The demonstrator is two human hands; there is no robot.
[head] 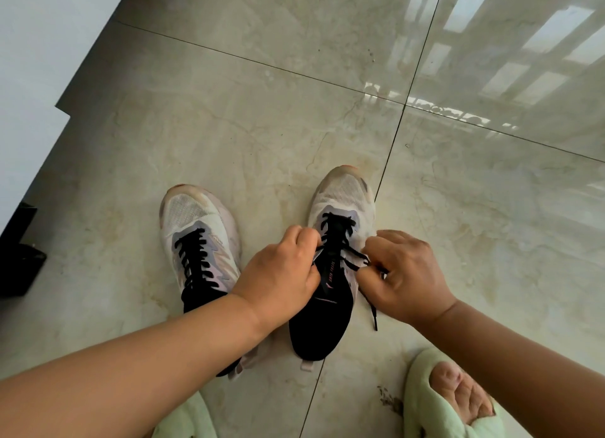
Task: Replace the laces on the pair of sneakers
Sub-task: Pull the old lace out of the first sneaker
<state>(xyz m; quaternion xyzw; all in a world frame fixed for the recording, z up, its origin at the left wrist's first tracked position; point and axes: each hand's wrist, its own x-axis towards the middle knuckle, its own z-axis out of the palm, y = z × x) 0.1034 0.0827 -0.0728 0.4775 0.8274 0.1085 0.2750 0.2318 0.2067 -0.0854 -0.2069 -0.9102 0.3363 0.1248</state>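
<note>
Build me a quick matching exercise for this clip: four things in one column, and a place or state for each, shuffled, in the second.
Things:
1. left sneaker
2. right sneaker
3. loose lace end
4. green slipper

Places or states:
A. worn on a foot, toes showing
B. trailing on the floor tile
C. stands alone, black laces through the eyelets that show
D. between the left hand and right hand, which grip its laces

Pairs: 1-C, 2-D, 3-B, 4-A

Bright daylight; window glare on glossy floor tiles [491, 77] (upper right); wide-angle bending at edges.
</note>
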